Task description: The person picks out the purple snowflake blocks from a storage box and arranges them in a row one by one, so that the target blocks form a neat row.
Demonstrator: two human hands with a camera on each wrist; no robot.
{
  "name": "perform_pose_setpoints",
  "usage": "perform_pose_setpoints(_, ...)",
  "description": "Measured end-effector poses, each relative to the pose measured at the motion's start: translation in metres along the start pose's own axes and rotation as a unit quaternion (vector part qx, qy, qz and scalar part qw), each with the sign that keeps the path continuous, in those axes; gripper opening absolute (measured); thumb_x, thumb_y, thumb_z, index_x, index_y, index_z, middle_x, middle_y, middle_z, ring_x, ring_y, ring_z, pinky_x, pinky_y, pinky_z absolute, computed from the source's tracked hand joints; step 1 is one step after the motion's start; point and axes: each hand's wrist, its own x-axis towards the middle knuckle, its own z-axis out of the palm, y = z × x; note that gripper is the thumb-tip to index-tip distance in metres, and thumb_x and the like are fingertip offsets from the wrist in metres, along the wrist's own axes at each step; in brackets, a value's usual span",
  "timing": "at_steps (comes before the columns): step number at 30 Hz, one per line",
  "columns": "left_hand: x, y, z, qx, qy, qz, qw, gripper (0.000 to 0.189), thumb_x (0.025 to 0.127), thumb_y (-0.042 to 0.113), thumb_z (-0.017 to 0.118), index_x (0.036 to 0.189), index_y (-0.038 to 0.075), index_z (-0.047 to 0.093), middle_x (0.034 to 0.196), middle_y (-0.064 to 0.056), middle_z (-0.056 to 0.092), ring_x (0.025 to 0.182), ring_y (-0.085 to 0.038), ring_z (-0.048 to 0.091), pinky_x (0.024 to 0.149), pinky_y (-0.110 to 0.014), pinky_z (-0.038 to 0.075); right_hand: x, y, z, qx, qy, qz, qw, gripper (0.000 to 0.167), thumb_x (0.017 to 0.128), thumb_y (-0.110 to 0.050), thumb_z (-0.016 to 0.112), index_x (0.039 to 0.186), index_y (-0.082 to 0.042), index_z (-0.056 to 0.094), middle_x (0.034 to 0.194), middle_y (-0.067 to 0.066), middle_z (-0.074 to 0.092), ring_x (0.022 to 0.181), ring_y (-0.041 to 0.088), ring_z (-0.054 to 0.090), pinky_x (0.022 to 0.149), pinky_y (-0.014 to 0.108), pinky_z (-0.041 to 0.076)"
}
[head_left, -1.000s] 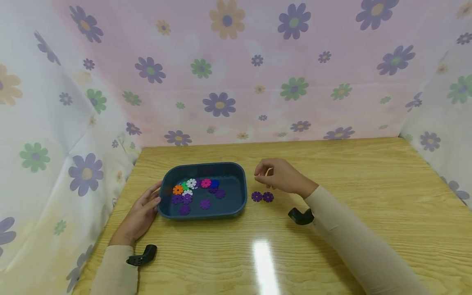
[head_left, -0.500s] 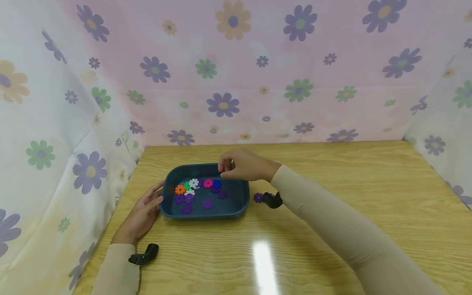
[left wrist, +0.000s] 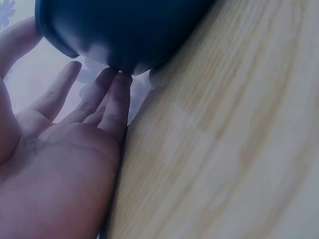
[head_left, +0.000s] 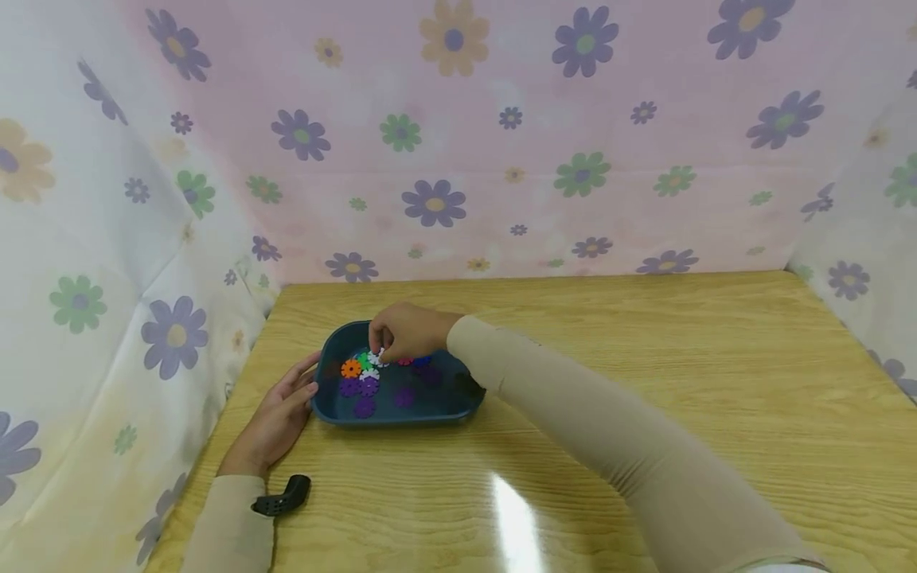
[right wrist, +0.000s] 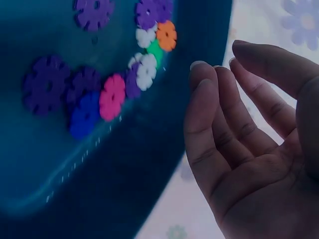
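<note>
A dark blue tray [head_left: 401,415] holds several small notched plastic discs. My left hand [head_left: 275,418] rests at the tray's left end, thumb at the rim; in the left wrist view straight fingers [left wrist: 117,102] touch the outer wall. My right hand [head_left: 411,330] reaches over the tray's back side, fingertips close over a white disc [head_left: 377,360]. In the right wrist view its thumb and fingers stand apart with nothing between them. About the white disc lie an orange disc [head_left: 351,368], a green disc [right wrist: 155,54], a pink disc [right wrist: 112,97] and a blue disc [right wrist: 84,115].
More purple discs [head_left: 364,407] lie in the tray's front left part. The right sleeve [head_left: 573,398] crosses the tray's right end and the wooden table [head_left: 372,493]. A flowered cloth [head_left: 487,143] hangs behind the table and down its sides.
My right hand has moved left from beside the tray to over the discs inside. Its forearm now covers the two purple discs on the table. The left hand stays at the tray.
</note>
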Motion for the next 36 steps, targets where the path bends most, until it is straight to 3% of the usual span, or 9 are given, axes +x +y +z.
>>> perform_pose_setpoints(2,-0.001,-0.001,0.000,-0.001,-0.003,0.004,1.0000,0.055,0.109,0.012,0.041,0.159,0.008,0.020,0.144,0.005,0.048,0.129,-0.003,0.050,0.102,-0.014,0.043,0.011,-0.001,0.008,-0.010,-0.016,-0.003,0.9998,0.014,0.094,-0.012,0.070,0.106,-0.004,0.070,0.095,0.003,0.067,0.074,0.013,0.061,0.068,0.022,0.052)
perform_pose_setpoints(8,-0.003,-0.002,-0.002,-0.001,-0.009,0.012,0.9999,0.054,0.109,0.011,0.039,0.160,0.010,0.021,0.144,0.006,0.048,0.129,-0.003,0.050,0.102,-0.015,0.043,0.036,-0.001,0.030,-0.049,-0.096,0.016,0.9940,0.017,0.093,-0.016,0.072,0.110,-0.015,0.068,0.104,-0.002,0.066,0.082,0.009,0.062,0.070,0.021,0.052)
perform_pose_setpoints(17,0.001,-0.002,-0.001,-0.009,-0.014,0.021,0.9996,0.055,0.108,0.010,0.040,0.160,0.008,0.020,0.144,0.006,0.048,0.130,-0.001,0.049,0.102,-0.015,0.044,0.042,0.002,0.044,-0.016,-0.169,0.031,0.9850,0.027,0.091,-0.020,0.075,0.112,-0.017,0.058,0.093,0.002,0.060,0.067,0.014,0.063,0.062,0.025,0.056)
perform_pose_setpoints(25,0.003,-0.001,0.000,0.002,-0.012,0.014,0.9998,0.055,0.109,0.011,0.040,0.160,0.009,0.020,0.147,0.003,0.045,0.133,-0.003,0.047,0.103,-0.014,0.043,0.046,0.005,0.054,-0.019,-0.158,0.043,0.9863,0.028,0.090,-0.016,0.076,0.111,-0.016,0.058,0.108,-0.001,0.054,0.070,0.012,0.059,0.060,0.024,0.056)
perform_pose_setpoints(36,0.002,-0.003,-0.002,-0.003,-0.012,0.013,0.9998,0.055,0.109,0.012,0.040,0.160,0.010,0.020,0.145,0.006,0.047,0.130,0.000,0.049,0.102,-0.014,0.044,0.050,0.011,0.059,-0.088,-0.120,0.038,0.9881,0.025,0.089,-0.023,0.078,0.104,-0.017,0.058,0.102,-0.003,0.058,0.080,0.010,0.057,0.065,0.020,0.048)
